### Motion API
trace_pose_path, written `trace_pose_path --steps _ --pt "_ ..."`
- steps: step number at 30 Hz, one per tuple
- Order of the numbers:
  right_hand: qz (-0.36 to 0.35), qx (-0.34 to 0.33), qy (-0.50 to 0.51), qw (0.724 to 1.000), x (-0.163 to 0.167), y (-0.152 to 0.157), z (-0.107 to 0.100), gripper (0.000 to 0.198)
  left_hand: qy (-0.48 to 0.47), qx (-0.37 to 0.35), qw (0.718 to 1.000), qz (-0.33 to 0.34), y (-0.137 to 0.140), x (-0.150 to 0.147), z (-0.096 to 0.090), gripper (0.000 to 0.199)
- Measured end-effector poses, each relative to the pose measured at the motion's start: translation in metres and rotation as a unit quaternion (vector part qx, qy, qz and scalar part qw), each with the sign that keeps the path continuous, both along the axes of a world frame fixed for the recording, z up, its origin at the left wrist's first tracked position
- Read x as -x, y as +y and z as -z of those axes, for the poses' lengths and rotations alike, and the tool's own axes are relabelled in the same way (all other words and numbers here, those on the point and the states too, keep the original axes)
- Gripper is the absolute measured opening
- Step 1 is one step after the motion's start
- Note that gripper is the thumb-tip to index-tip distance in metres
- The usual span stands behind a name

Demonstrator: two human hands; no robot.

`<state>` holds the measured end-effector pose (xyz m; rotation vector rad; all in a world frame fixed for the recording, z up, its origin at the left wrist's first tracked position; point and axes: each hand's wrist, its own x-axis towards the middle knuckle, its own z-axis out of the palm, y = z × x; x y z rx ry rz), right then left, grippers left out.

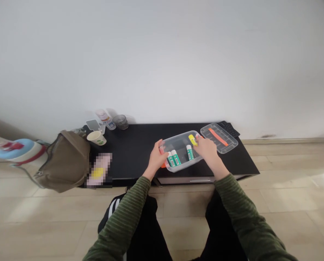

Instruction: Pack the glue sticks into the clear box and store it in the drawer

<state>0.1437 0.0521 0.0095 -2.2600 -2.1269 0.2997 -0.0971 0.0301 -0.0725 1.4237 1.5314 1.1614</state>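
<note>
On the counter, 3 tubes in the box are showing labels too tiny to read. The left hand is gripping its left end; the right hand, reaching inward, is pinching a yellow marker in its fingers.

Both arms reach forward, angled inward; the left hand curls in a grip, the right hand pinches.
</note>
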Motion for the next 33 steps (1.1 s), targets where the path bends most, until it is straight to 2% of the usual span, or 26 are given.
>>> trace_pose_path --steps 3,10,17,23,26,33 --pt "-0.008 0.050 -0.051 0.997 0.010 0.003 0.007 0.027 0.010 -0.005 1.000 0.003 -0.002 -0.001 -0.006 0.078" --pt "-0.025 0.081 -0.057 0.995 0.011 0.004 0.015 0.027 0.021 0.000 1.000 0.010 -0.004 -0.002 -0.011 0.078" --pt "-0.033 0.109 -0.068 0.991 0.009 0.002 0.012 0.032 0.017 -0.001 1.000 0.017 -0.004 -0.004 -0.014 0.078" --pt "-0.049 0.125 -0.039 0.990 0.002 -0.001 0.009 0.027 0.006 0.007 1.000 0.027 -0.003 -0.006 -0.014 0.078" --pt "-0.059 0.116 -0.037 0.991 0.000 -0.002 0.011 0.025 0.001 0.003 1.000 0.030 -0.001 -0.006 -0.012 0.078" --pt "-0.024 0.028 -0.041 0.998 -0.002 -0.006 0.019 0.034 -0.004 0.001 1.000 0.031 -0.001 -0.006 -0.009 0.078"
